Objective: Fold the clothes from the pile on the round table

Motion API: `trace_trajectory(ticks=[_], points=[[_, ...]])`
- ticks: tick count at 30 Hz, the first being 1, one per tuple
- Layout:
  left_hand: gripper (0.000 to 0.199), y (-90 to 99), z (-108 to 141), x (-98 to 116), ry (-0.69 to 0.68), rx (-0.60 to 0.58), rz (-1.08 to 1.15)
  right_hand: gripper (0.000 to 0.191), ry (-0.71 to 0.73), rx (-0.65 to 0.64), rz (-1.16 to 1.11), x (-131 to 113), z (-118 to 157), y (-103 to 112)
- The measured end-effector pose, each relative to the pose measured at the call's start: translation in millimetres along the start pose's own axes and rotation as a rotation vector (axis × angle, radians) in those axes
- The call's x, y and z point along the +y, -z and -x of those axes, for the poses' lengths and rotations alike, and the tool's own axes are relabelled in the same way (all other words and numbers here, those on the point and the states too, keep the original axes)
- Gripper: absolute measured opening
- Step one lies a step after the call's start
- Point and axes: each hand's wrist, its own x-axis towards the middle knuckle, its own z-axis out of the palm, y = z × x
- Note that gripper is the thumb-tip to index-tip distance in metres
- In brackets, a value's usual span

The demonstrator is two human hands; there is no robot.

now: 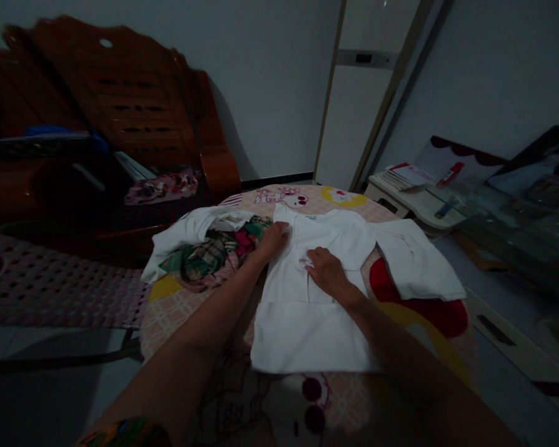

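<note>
A white shirt (310, 335) lies on a round, patterned tablecloth, with its lower part turned up into a straight fold. One sleeve (412, 254) stretches out to the right. My left hand (276, 239) is at the shirt's upper left edge, its fingers closed on the cloth. Near the middle of the shirt, my right hand (326, 267) pinches a small bit of the white fabric between thumb and fingers. Left of my left hand sits a heap of crumpled clothes (214, 251), white, green plaid and pink.
The tablecloth (354, 406) has cartoon prints. A carved wooden chair (125, 105) stands at the back left, above a woven seat (60, 279). A white cabinet-like unit (361, 112) stands by the wall. At right is a glass-topped table (494, 217) with papers (410, 176).
</note>
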Motion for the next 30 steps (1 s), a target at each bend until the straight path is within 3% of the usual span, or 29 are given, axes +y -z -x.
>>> trace_trajectory(ticks=[4, 10, 17, 20, 24, 27, 30], points=[[0.039, -9.2, 12.4, -1.9, -0.061, -0.029, -0.082, 0.022, -0.05, 0.023, -0.029, 4.9, -4.2, -9.5], [0.041, -9.5, 9.5, -5.2, -0.067, -0.04, -0.11, 0.028, -0.072, 0.244, -0.29, 31.3, -6.5, -15.9], [0.041, -8.7, 9.1, -5.2, -0.041, -0.062, -0.085, 0.027, -0.023, 0.068, -0.052, 31.3, -7.0, -22.6], [0.041, -7.5, 9.7, -4.3, -0.041, -0.056, -0.075, 0.025, -0.028, 0.111, -0.008, 28.6, -5.7, -18.4], [0.042, -7.1, 9.4, -4.4, -0.041, -0.063, -0.09, 0.028, 0.145, 0.16, -0.14, 24.6, 2.5, -7.2], [0.042, -8.0, 9.3, -5.5, -0.058, -0.052, -0.091, 0.033, 0.311, 0.101, -0.215, 18.1, 9.1, -3.0], [0.042, -8.8, 9.7, -6.2, -0.072, -0.041, -0.081, 0.026, 0.369, 0.036, -0.14, 10.1, 11.5, -2.1]])
